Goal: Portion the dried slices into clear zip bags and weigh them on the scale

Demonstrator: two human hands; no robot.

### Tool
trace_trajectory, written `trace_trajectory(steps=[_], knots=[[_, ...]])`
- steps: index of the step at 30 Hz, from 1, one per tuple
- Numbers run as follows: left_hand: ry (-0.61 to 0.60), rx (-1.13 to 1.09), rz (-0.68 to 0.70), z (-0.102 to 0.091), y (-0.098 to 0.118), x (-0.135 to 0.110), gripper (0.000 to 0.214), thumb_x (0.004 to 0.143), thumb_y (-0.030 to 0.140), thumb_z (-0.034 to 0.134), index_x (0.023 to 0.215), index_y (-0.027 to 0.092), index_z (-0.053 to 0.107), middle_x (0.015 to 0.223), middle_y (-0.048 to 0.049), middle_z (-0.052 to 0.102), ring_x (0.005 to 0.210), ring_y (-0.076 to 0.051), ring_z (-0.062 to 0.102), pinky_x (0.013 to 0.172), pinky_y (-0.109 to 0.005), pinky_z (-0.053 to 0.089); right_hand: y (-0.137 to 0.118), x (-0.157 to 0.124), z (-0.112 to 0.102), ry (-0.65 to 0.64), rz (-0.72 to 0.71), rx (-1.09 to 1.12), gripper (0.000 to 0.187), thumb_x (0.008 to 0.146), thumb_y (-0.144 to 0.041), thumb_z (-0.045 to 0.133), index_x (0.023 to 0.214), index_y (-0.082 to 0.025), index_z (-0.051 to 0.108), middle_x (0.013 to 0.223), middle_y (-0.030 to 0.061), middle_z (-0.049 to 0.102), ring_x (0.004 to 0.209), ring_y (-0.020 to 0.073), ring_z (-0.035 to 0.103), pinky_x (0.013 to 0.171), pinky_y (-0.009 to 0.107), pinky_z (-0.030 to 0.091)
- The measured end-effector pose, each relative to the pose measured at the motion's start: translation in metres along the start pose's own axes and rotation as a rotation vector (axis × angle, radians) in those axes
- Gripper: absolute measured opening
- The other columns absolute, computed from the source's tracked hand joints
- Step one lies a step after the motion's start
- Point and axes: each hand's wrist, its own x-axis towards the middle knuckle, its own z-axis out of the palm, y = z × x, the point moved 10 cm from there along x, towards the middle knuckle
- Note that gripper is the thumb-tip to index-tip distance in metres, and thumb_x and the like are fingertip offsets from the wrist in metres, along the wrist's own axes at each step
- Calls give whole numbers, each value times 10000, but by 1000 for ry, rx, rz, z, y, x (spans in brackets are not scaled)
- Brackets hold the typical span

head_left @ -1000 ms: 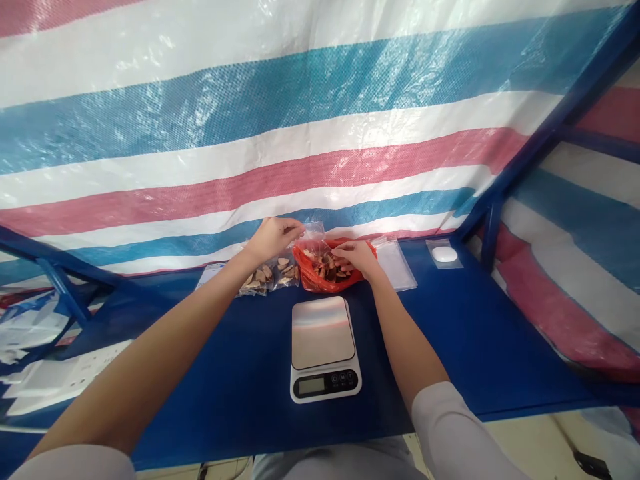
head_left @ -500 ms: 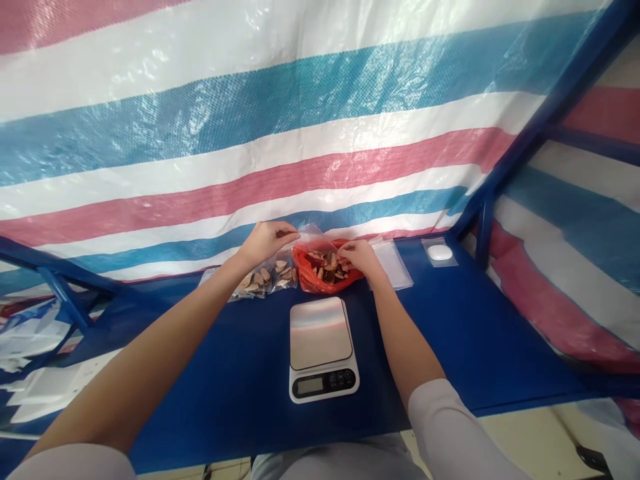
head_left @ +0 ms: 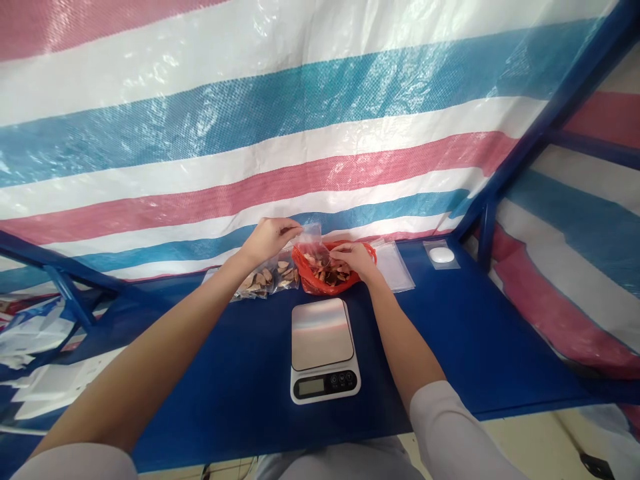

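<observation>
My left hand (head_left: pixel 274 239) pinches the edge of a small clear plastic bag (head_left: pixel 312 233), held up over the back of a red plastic bag (head_left: pixel 320 288). Dried brown slices (head_left: pixel 334 273) fill the open red bag. Just above them is my right hand (head_left: pixel 354 259), its fingers pinched together beside the clear bag's lower right edge. What those fingertips hold is too small to make out. In front of the red bag lies a kitchen scale (head_left: pixel 323 337) with a bare, shiny plate.
Clear bags of slices (head_left: pixel 257 283) lie left of the red bag. Flat clear bags (head_left: pixel 395 265) are to its right, and a packet with a white oval object (head_left: pixel 442 255) lies farther right. White papers (head_left: pixel 65 383) rest at the left. Striped sheeting (head_left: pixel 280 147) hangs behind the blue table.
My right hand has moved slightly left, closer to the clear bag. The clear bag now hangs more upright from my left hand, which has barely moved.
</observation>
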Motion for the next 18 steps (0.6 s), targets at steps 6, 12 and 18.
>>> trace_trajectory(steps=[6,12,18], knots=[[-12,-6,-4,-1,-8,-6,324,905,436,535,791,194,719,762,-58,736,651,-174,609,658,-296,436,-9,0,-5,71,-111,-168,115,792,-307,694,785,-203,745,668,7,737,554,146,666,462,213,471],[2,-17,6,-1,-9,-6,326,906,437,533,788,196,720,781,-61,753,665,-184,635,649,-296,444,-15,-2,-16,153,-126,-220,115,804,-288,666,778,-211,748,714,20,767,657,197,733,555,253,562],[23,-48,11,3,-6,-2,308,892,430,556,805,194,735,796,-49,765,684,-182,646,675,-284,469,-5,2,-10,86,-96,-8,126,785,-330,717,827,-220,760,804,34,797,747,218,767,598,271,606]])
